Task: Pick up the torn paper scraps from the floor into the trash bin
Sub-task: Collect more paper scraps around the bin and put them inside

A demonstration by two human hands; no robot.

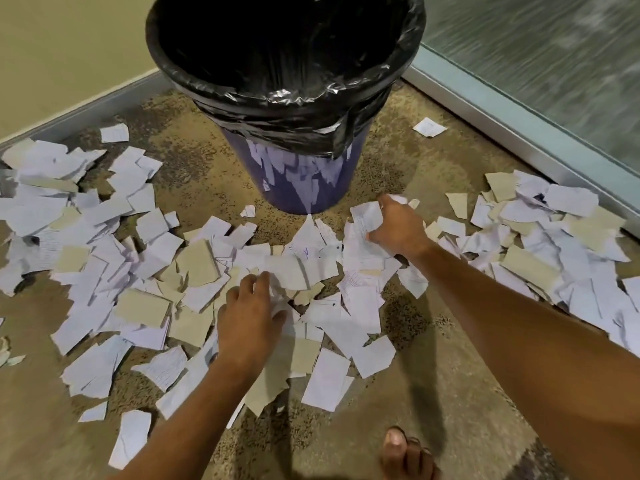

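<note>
**Grabbing handfuls of torn paper by the bin**

Holding tight, the right hand has its fingers curled round a bunch of white scraps, just near the bottom of the trash bin. The left hand lies on the pile nearer to the person. Its fingers are bent down into the papers and its thumb presses a sheet, so it looks like it is gathering some, but I cannot tell if it has a real hold.

The paper scraps look very light and thin. They bend and crumple easily, and they will not break. Flat ones may be hard to lift off the floor, so I think it is best to scoop many together and squeeze them into a bunch. Loose ones could slip out and flutter away.

Scraps cover the speckled floor far to the left and right. One small piece lies alone, far right by the wall. The bin has a black bag over its rim and stands open. A bare foot shows at the near edge.
</note>
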